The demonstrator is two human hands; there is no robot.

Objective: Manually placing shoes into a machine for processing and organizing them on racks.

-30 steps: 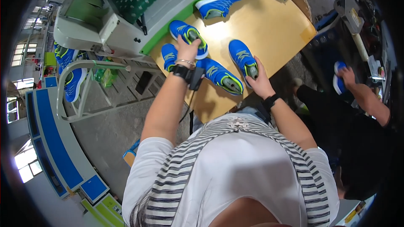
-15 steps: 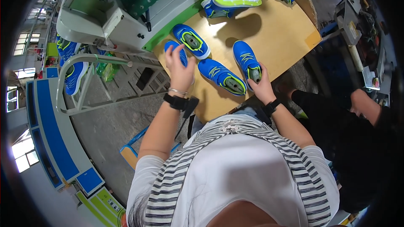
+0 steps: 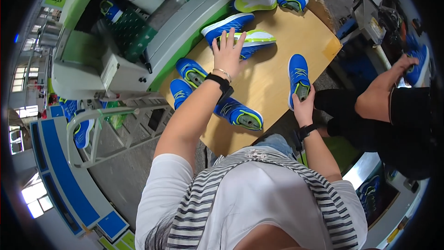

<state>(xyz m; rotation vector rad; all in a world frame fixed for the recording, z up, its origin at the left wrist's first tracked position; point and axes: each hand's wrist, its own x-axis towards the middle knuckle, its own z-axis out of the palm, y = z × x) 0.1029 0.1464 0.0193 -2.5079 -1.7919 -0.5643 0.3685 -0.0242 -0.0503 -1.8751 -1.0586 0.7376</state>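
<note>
our left hand fingers spread, reaching over a far blue sneaker on the wooden table; our right hand gripping the heel of another blue sneaker at the right edge

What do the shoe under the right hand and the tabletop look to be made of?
Blue shoe at the right hand: seemingly knit or mesh fabric upper, matte, with lime trim and lining; the weave is too small to confirm. Tabletop: probably plywood or fibreboard, a flat tan sheet with a dull sheen and a raw, paler edge.
</note>
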